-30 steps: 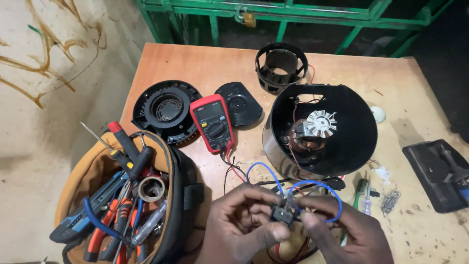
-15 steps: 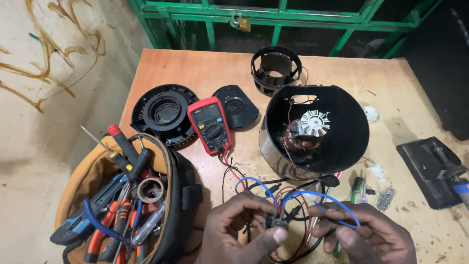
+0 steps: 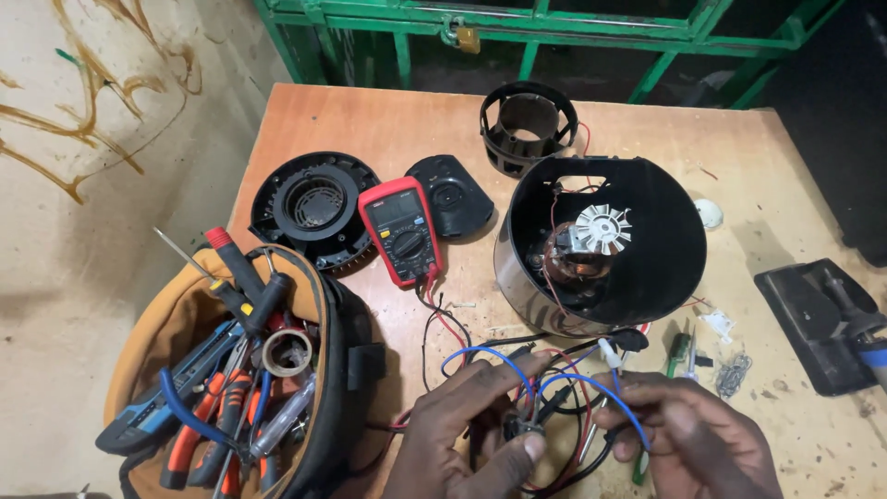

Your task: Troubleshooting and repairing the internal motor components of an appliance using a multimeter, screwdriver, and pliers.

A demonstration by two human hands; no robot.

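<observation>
At the near edge of the wooden table (image 3: 388,120), my left hand (image 3: 462,434) and my right hand (image 3: 688,434) meet around a small dark switch part (image 3: 525,427). Blue wires (image 3: 591,381) loop up from it, with red and black wires tangled around. My left thumb and fingers pinch the part. With my right fingers I hold the blue wire close beside it. Just beyond my hands stands an open black round appliance housing (image 3: 601,245) with its motor and white fan wheel (image 3: 602,228) exposed.
A red multimeter (image 3: 402,231) lies mid-table, its leads running toward my hands. Black round covers (image 3: 314,208) (image 3: 450,196) and a black ring frame (image 3: 528,125) lie behind. A tool bag (image 3: 231,370) full of screwdrivers and pliers stands at left. A black tool (image 3: 822,319) lies at right, and green metal bars (image 3: 554,28) stand beyond.
My hands with the switch part and wires have shifted lower and to the right in view. The camera has tilted slightly. Objects on the table have stayed put.
</observation>
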